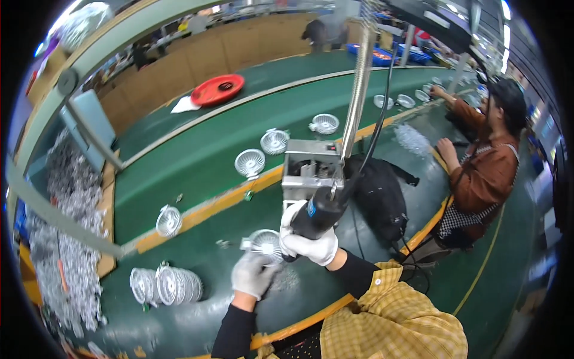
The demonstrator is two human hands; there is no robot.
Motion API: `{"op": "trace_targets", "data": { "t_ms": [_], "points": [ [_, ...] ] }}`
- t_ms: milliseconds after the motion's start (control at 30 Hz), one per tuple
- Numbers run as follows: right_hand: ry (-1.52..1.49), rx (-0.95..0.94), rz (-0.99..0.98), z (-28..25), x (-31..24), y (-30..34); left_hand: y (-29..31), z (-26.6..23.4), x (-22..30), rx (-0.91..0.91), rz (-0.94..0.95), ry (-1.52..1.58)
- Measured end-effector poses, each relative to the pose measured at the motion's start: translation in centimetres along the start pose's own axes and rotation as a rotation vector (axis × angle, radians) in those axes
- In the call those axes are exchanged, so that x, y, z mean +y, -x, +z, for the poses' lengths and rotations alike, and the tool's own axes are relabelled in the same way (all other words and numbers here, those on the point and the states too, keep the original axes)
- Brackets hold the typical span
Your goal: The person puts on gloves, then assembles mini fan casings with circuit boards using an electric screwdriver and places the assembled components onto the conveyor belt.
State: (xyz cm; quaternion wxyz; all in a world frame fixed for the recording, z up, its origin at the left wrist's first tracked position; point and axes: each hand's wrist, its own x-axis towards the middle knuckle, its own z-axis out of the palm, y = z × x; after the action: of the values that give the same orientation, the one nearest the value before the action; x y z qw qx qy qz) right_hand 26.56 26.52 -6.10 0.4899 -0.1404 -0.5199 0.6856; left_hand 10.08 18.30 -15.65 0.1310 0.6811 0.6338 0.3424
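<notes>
My right hand, in a white glove, is wrapped round a black electric screwdriver that hangs from a metal coil with a black cable. The tool's lower end is at the right edge of a whitish round fan guard with fine ribs. My left hand, also gloved, has its fingers curled against the guard's near edge; its fingertips are partly hidden. A heap of small fasteners lies just right of my left hand. A stack of similar guards lies farther left on the green bench.
Guards are spaced along the green belt beyond a yellow edge. A metal fixture and a black bag-like bundle stand to the right. A red tray sits farther back. Clear parts fill the left. A co-worker works at right.
</notes>
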Motion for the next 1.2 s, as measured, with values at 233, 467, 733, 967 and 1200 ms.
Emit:
{"op": "trace_targets", "data": {
  "t_ms": [233, 467, 733, 967, 1200],
  "points": [
    [0.156, -0.023, -0.025, -1.3, 1.3, 1.5, -6.6, -1.7, -6.5, 0.494, -0.472, -0.444],
    [0.323, -0.127, 0.032, -1.1, 3.1, 1.9, -12.2, -3.1, -11.9, 0.585, -0.381, -0.438],
    [0.247, -0.102, 0.122, -1.3, 1.8, 2.0, -11.2, -3.0, -11.3, 0.962, -0.735, -0.214],
    [0.206, -0.108, 0.173, -1.6, 3.7, 2.1, -9.7, -1.1, -10.3, 0.664, -0.415, -0.168],
    [0.198, -0.05, 0.12, -2.0, 3.3, 2.1, 0.8, -4.3, 2.9, 0.264, 0.076, -0.442]
  ]
}}
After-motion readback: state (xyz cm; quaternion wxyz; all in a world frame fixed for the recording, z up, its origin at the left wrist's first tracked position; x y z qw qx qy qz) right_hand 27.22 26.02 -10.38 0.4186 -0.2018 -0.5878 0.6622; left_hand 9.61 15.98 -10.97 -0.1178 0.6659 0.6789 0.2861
